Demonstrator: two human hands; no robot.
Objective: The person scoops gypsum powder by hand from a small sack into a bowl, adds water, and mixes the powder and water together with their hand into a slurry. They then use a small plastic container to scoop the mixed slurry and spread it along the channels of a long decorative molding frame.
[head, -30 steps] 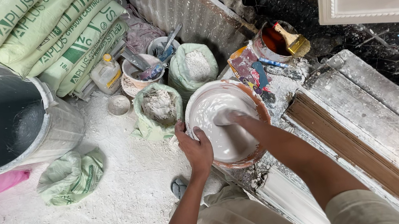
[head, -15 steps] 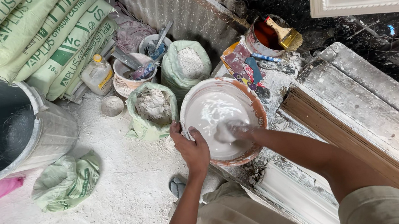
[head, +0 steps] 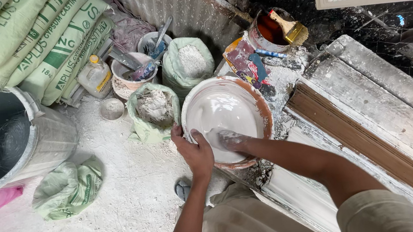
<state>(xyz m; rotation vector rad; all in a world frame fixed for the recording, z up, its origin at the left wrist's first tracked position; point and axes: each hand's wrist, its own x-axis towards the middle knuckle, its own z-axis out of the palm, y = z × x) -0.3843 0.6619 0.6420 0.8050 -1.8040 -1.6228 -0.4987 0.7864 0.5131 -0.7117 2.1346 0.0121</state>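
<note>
- Gripping the near rim of the bowl (head: pixel 256 104), the left hand (head: pixel 195 152) is closed on it, thumb inside.
- Head view: the right hand (head: pixel 231 140) is sunk in the white paste inside the bowl; I cannot tell whether its fingers are open or curled.
- The bowl sits at the edge of a spattered bench (head: pixel 380 124).
- Just left stand an open green sack (head: pixel 154 110) of powder and a large grey drum (head: pixel 46 141).
</note>
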